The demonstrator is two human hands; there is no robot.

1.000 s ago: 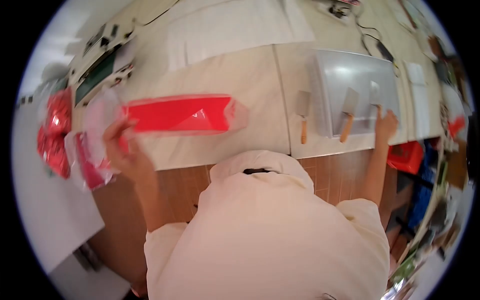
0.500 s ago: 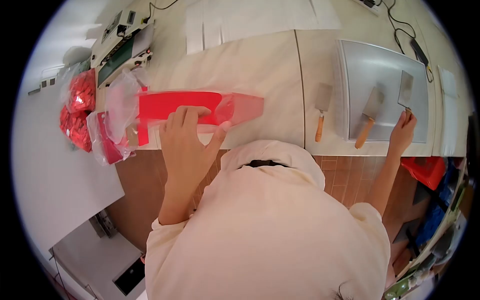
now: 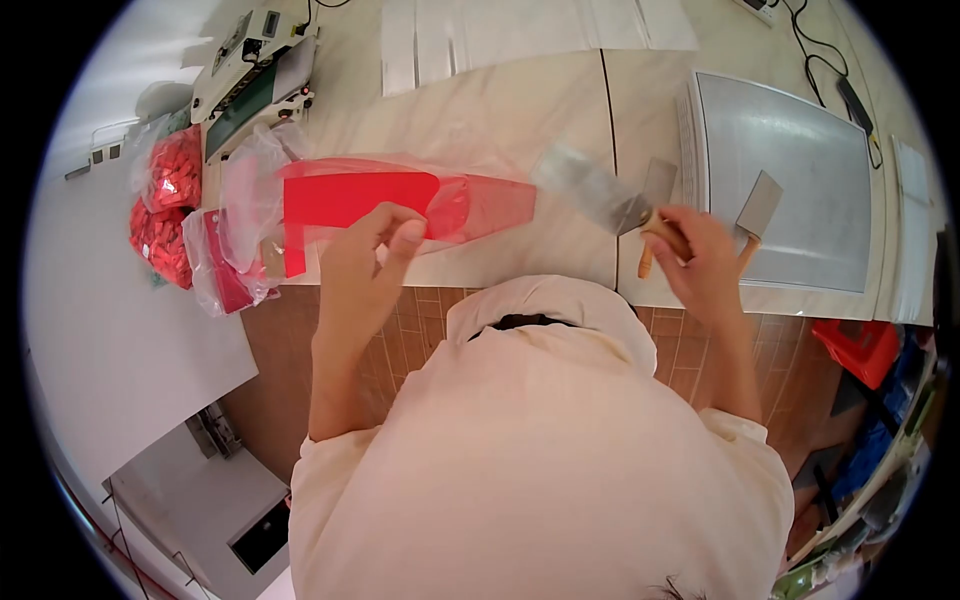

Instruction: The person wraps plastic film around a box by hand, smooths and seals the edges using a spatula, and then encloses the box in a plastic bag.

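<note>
My right hand (image 3: 700, 255) is closed round the wooden handle (image 3: 668, 238) of a trowel, whose flat metal blade (image 3: 585, 185) is blurred and points left above the table. Beneath it lies a second trowel (image 3: 658, 185), partly covered. A third trowel (image 3: 762, 203) rests on the grey metal plate, its handle partly behind my hand. On the left, a clear plastic bag (image 3: 500, 205) with a red sheet (image 3: 360, 198) inside lies flat. My left hand (image 3: 365, 260) is at its near edge, thumb and fingers drawn together, seemingly pinching the film.
The grey metal plate (image 3: 790, 110) stands on the right. Bags of red pieces (image 3: 172, 175) and a machine (image 3: 260, 85) are at the left. White plastic sheets (image 3: 530, 30) lie at the back. A black cable (image 3: 815, 60) runs at the back right.
My right hand has lifted a trowel off the metal plate and swung it left, towards the bag. My left thumb has closed in towards the fingers.
</note>
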